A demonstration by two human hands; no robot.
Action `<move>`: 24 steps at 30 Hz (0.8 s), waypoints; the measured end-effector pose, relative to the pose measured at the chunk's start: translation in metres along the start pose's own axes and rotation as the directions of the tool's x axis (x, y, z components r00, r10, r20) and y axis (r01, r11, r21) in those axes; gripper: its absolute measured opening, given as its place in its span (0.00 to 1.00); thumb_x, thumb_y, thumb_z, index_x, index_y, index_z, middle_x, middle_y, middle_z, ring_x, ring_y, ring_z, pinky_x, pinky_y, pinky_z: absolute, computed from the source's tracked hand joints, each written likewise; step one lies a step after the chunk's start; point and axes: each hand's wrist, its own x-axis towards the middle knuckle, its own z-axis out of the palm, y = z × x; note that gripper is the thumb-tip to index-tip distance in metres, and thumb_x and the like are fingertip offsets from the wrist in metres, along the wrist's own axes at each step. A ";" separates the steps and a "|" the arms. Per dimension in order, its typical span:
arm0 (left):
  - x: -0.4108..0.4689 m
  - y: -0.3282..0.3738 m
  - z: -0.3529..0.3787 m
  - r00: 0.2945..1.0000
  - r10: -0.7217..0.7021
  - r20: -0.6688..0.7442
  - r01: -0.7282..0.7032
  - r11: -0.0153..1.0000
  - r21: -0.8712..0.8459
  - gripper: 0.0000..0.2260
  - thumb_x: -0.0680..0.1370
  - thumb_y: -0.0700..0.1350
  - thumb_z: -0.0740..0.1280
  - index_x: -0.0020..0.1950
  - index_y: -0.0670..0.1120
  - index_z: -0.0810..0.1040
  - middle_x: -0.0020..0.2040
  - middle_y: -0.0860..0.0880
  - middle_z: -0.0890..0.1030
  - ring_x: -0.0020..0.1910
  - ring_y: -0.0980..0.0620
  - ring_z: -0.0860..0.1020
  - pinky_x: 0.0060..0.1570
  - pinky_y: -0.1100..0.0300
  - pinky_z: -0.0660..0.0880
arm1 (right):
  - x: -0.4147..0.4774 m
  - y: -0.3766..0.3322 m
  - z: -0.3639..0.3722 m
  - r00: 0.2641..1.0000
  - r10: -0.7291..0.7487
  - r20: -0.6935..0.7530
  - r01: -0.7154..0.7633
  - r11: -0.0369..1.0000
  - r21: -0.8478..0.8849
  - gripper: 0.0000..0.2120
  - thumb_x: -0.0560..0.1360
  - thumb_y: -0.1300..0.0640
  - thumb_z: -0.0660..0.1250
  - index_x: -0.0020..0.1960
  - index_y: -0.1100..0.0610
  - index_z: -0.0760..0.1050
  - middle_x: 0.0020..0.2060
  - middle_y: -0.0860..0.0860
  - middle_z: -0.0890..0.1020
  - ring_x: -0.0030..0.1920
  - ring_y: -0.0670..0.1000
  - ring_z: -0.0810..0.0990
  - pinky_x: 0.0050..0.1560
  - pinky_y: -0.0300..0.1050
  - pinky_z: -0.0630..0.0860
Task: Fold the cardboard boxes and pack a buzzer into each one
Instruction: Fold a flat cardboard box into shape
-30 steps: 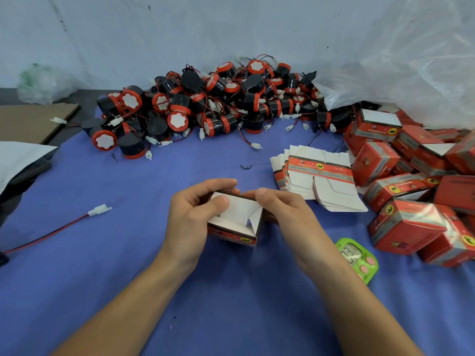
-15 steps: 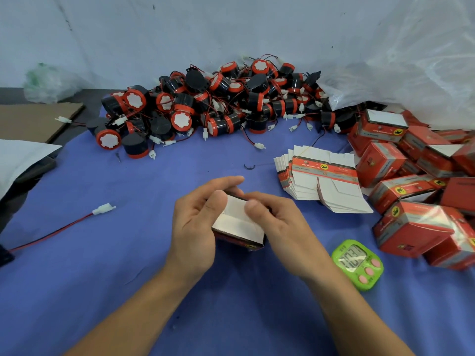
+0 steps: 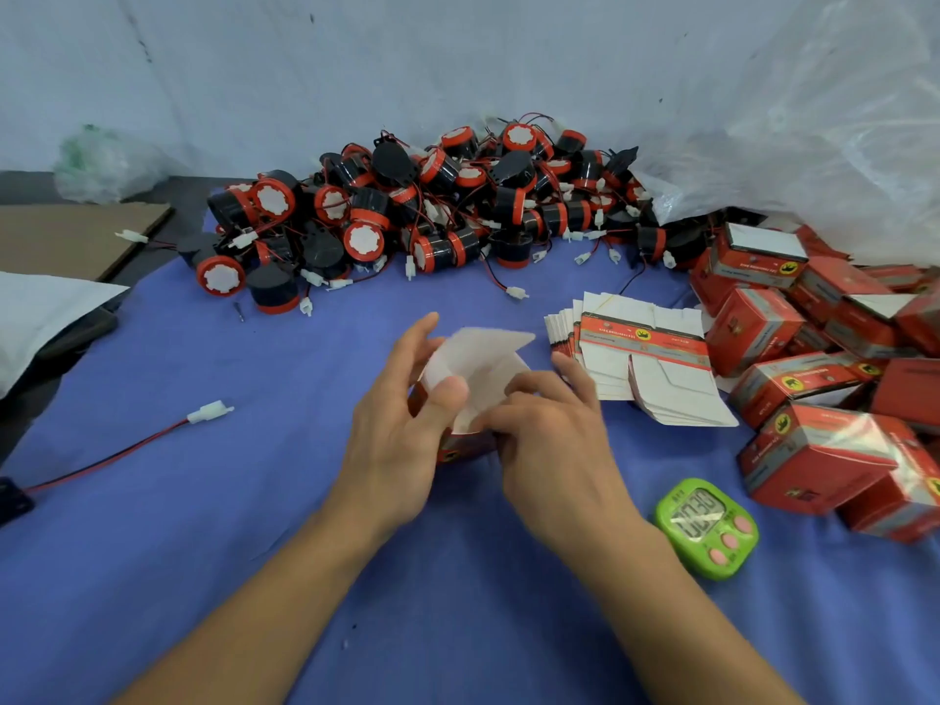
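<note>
Box (image 3: 478, 366) flap lifted, blurred; left hand (image 3: 402, 435), right hand (image 3: 554, 445) mask its sides.

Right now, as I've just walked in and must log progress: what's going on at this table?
A person is folding a red cardboard box over the blue cloth. The left hand grips its side, thumb on a raised white flap; the right hand pinches the flaps. No buzzer shows inside it. The buzzer pile lies beyond, with flat boxes and folded boxes to the right.
</note>
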 end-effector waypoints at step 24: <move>0.023 -0.011 -0.005 0.981 -0.130 -0.143 0.114 0.987 -0.116 0.20 0.70 0.39 0.61 0.53 0.54 0.86 0.47 0.57 0.87 0.46 0.63 0.82 0.41 0.69 0.77 | -0.002 -0.033 0.022 0.974 0.134 0.183 -0.115 0.987 -0.109 0.07 0.76 0.56 0.63 0.51 0.51 0.79 0.51 0.45 0.83 0.58 0.52 0.78 0.60 0.46 0.65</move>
